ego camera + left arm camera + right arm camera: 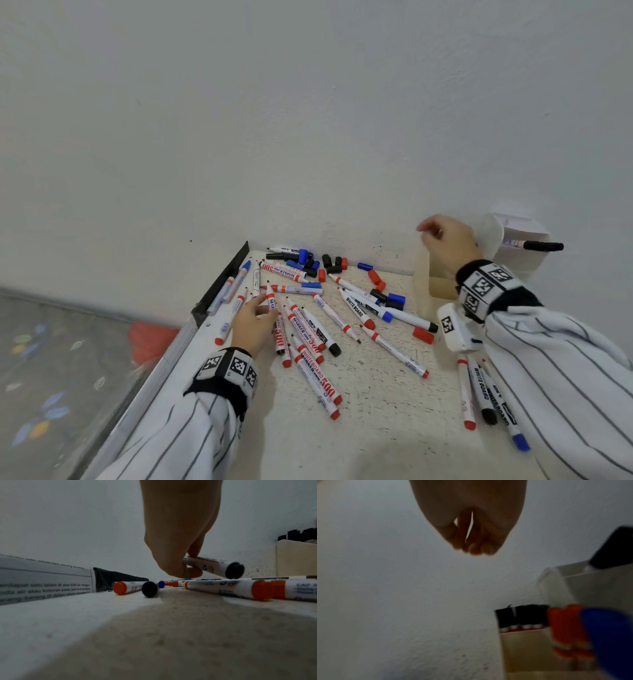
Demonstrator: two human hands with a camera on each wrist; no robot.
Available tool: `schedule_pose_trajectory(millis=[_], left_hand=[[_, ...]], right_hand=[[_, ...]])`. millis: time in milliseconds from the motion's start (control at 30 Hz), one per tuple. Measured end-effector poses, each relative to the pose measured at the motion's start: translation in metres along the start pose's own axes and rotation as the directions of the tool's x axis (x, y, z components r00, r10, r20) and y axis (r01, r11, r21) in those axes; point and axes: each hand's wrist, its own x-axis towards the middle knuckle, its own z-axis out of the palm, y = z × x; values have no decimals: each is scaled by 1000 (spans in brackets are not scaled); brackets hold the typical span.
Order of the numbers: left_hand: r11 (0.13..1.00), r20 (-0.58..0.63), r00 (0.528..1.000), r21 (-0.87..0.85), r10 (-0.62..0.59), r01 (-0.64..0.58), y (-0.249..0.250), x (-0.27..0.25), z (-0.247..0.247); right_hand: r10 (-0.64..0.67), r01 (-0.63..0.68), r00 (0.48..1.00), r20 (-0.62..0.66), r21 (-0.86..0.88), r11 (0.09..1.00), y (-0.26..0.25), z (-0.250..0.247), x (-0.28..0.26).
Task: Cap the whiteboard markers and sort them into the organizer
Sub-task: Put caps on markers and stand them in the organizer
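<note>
Several uncapped whiteboard markers lie scattered on the cream tabletop, with loose black, blue and red caps near the back wall. My left hand pinches one marker with a black end between thumb and fingers and holds it just above the table. My right hand hovers empty in the air, fingers loosely bunched, just left of the cream organizer. Black-capped markers, red-capped markers and a blue cap stand in the organizer. A black-capped marker pokes out of its white upper part.
A white wall closes the back. A black strip and a printed panel run along the table's left edge, beyond which the floor drops away. A few more markers lie by my right forearm.
</note>
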Motion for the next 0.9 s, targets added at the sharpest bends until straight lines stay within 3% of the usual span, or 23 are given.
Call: schedule_pose_trajectory(millis=[67, 167, 233, 333, 633, 800, 900], left_hand=[[1000, 10, 1000, 15, -2, 2, 2, -2, -1], [1000, 4, 1000, 24, 6, -6, 4, -4, -1], [1000, -3, 1000, 24, -2, 2, 5, -5, -1], [1000, 9, 1000, 7, -21, 21, 5, -5, 0], [997, 18, 998, -30, -66, 66, 5, -1, 0], [996, 5, 997, -34, -76, 77, 3, 1, 0], [997, 3, 998, -40, -59, 59, 2, 1, 0]], right_hand=[[66, -67, 967, 244, -4, 998, -4, 26, -3], [132, -114, 854, 504, -67, 991, -7, 60, -5], [156, -68, 780, 606, -165, 984, -9, 82, -2], [179, -11, 724, 666, -248, 969, -13, 113, 6], [212, 94, 719, 662, -395, 914, -14, 191, 36], [220, 97, 767, 602, -448, 889, -7, 208, 44], [195, 74, 836, 513, -458, 886, -8, 210, 47]])
